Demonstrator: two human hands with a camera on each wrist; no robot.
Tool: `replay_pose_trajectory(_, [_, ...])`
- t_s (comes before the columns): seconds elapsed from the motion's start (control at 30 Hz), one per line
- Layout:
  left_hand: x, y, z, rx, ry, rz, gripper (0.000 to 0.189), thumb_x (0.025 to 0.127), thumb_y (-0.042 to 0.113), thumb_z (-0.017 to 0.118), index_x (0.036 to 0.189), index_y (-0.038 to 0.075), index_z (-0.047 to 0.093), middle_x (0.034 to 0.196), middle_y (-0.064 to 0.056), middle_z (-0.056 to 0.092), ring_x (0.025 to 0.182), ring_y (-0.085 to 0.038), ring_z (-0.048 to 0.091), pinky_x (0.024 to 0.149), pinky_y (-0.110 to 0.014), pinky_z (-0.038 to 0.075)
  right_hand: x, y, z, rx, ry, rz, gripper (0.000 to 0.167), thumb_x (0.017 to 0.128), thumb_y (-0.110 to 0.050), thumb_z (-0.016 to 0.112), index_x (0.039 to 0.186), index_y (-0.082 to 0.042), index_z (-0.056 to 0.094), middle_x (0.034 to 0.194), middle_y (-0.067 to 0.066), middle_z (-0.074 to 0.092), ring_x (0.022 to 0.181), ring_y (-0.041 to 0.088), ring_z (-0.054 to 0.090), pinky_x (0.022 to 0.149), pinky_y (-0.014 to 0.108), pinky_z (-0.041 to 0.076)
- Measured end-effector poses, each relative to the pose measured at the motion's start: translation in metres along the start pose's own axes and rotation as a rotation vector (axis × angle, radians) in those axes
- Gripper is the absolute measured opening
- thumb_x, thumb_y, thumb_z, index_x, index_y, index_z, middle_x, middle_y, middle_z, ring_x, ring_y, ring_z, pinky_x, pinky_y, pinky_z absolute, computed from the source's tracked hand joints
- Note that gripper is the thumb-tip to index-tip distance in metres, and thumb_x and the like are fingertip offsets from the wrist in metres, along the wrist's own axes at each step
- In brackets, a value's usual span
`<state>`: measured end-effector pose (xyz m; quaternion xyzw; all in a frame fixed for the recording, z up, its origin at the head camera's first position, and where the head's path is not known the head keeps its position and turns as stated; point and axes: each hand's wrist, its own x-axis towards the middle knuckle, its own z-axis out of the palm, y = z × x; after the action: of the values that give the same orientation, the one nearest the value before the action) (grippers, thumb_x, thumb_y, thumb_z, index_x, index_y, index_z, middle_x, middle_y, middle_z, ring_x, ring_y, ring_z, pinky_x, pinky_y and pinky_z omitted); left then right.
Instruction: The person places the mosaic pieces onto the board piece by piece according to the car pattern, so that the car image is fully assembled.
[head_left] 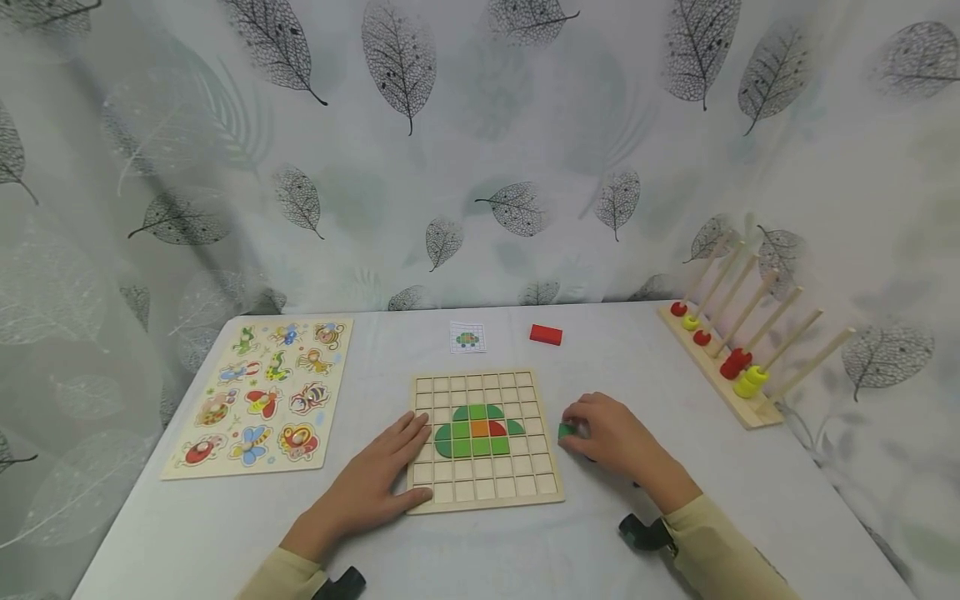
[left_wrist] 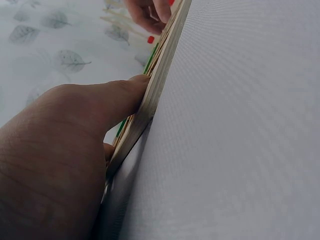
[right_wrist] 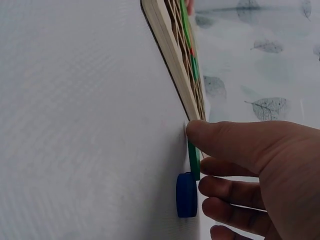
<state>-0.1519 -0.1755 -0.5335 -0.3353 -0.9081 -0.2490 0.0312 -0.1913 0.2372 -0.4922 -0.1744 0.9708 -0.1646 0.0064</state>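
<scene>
A square wooden grid board [head_left: 486, 492] lies on the table, with green, orange and red tiles [head_left: 471, 433] forming a rounded shape in it. My left hand [head_left: 382, 467] rests along the board's left edge, fingers straight and spread, the thumb at the near left corner. In the left wrist view, that thumb [left_wrist: 120, 97] lies against the board's side. Right of the board, my right hand [head_left: 611, 433] pinches a green piece [head_left: 566, 430] between thumb and fingers, low over the table. Close beside the green piece [right_wrist: 194, 162] is a blue piece [right_wrist: 186, 195] in the right wrist view.
Behind the board lie a small picture card [head_left: 468, 337] and a red block [head_left: 546, 334]. An insect puzzle board [head_left: 258, 400] is at the left. At the right stands a peg rack [head_left: 720, 367] with red and yellow beads. A leaf-patterned curtain [head_left: 480, 150] hangs behind.
</scene>
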Motion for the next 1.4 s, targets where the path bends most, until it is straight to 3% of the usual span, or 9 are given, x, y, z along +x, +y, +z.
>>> replay_pose_trajectory(0.3, [-0.001, -0.001, 0.001, -0.003, 0.003, -0.001, 0.09, 0.1, 0.059, 0.07, 0.168, 0.006, 0.04, 0.176, -0.006, 0.032, 0.164, -0.03, 0.022, 0.126, -0.056, 0.032, 0.0, -0.003, 0.001, 0.005, -0.004, -0.017, 0.025, 0.085, -0.023, 0.095, 0.107, -0.016, 0.085, 0.106, -0.005, 0.073, 0.109, 0.021, 0.067, 0.099, 0.044, 0.06])
replay_pose_trajectory(1.0, [0.0, -0.001, 0.0, 0.001, -0.002, -0.001, 0.091, 0.1, 0.058, 0.07, 0.168, 0.006, 0.04, 0.177, -0.006, 0.031, 0.164, -0.03, 0.022, 0.126, -0.056, 0.032, 0.001, -0.003, 0.0, 0.018, 0.035, -0.089, 0.022, 0.086, -0.017, 0.092, 0.106, -0.017, 0.081, 0.107, -0.003, 0.069, 0.104, 0.019, 0.064, 0.094, 0.041, 0.061])
replay_pose_trajectory(1.4, [0.0, -0.001, 0.002, 0.014, 0.011, 0.006, 0.091, 0.099, 0.057, 0.072, 0.167, 0.004, 0.041, 0.175, -0.007, 0.034, 0.163, -0.032, 0.025, 0.125, -0.057, 0.033, -0.002, -0.019, -0.013, 0.065, 0.083, -0.173, 0.023, 0.087, -0.017, 0.093, 0.106, -0.019, 0.08, 0.11, -0.005, 0.067, 0.103, 0.016, 0.062, 0.089, 0.039, 0.062])
